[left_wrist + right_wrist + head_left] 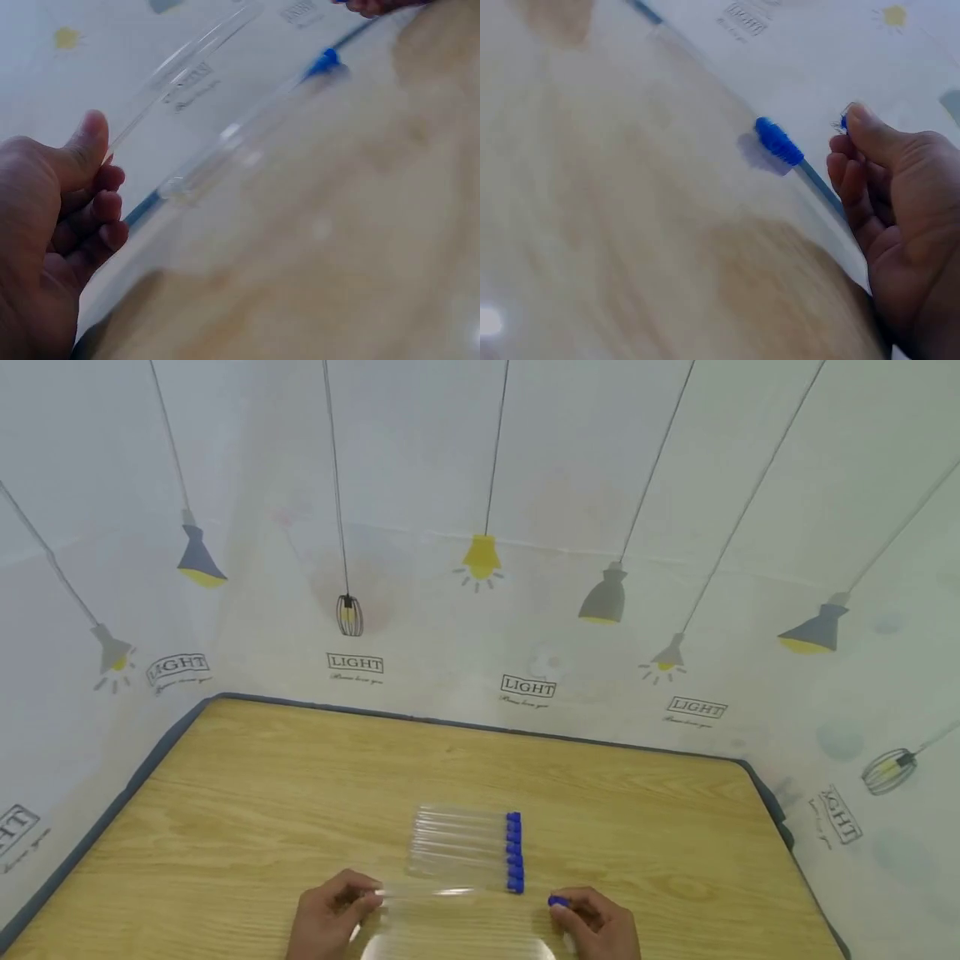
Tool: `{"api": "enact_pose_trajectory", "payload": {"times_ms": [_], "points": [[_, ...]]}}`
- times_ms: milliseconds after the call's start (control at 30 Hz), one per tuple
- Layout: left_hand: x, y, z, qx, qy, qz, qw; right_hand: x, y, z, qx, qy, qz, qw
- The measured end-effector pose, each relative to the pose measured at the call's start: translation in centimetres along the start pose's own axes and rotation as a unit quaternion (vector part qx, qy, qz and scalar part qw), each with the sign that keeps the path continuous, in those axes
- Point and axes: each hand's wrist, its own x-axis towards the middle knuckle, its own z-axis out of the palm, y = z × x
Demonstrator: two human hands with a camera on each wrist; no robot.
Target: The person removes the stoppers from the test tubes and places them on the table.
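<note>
My left hand [333, 912] pinches one end of a clear plastic tube [442, 891] between thumb and fingers. The tube lies roughly level, its other end pointing right, and in the left wrist view the clear tube [202, 52] shows no cap on it. My right hand [597, 922] pinches a small blue cap [558, 901] between thumb and fingertips, apart from the tube. Just beyond the hands lies a row of several clear tubes [459, 843] side by side, their blue caps [514, 852] all on the right. The blue caps also show in the right wrist view [778, 141].
A wood-grain tabletop [285, 785] with a dark edge lies under everything. White curtains [420, 460] printed with lamps surround its back and sides. Bright patches of light [375, 947] show on the near part of the table.
</note>
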Motion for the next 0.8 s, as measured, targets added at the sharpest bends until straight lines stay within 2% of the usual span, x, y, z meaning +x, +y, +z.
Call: {"api": "enact_pose_trajectory", "payload": {"times_ms": [67,133,233,267,367,500,600,667,800], "points": [[0.2,0.9,0.3,0.014,-0.044,0.019,0.9987,0.1,0.4,0.2,-0.001,-0.016,-0.042,0.999],[0.3,1.2,0.8,0.026,-0.080,0.047,0.9953,0.1,0.8,0.6,0.012,-0.041,-0.093,0.995],[0.3,1.4,1.3,0.044,-0.096,0.060,0.9925,0.1,1.2,1.2,0.029,-0.051,-0.158,0.986],[0.2,0.9,1.4,0.047,-0.094,0.067,0.9922,0.1,1.3,1.2,0.029,-0.048,-0.164,0.985],[0.0,0.1,1.5,0.043,-0.085,0.076,0.9926,0.1,1.2,1.4,0.006,-0.019,-0.151,0.988],[0.0,0.0,1.7,0.039,-0.066,0.106,0.9914,-0.1,0.5,1.5,-0.035,0.038,-0.066,0.996],[0.1,-0.3,1.8,0.043,-0.051,0.138,0.9881,0.0,0.5,1.5,-0.061,0.051,-0.020,0.997],[0.1,-0.5,1.9,0.052,-0.045,0.150,0.9863,0.1,0.8,1.6,-0.080,0.048,-0.022,0.995],[0.1,-1.1,1.9,0.092,-0.048,0.160,0.9816,0.4,1.8,1.8,-0.132,0.024,-0.088,0.987]]}}
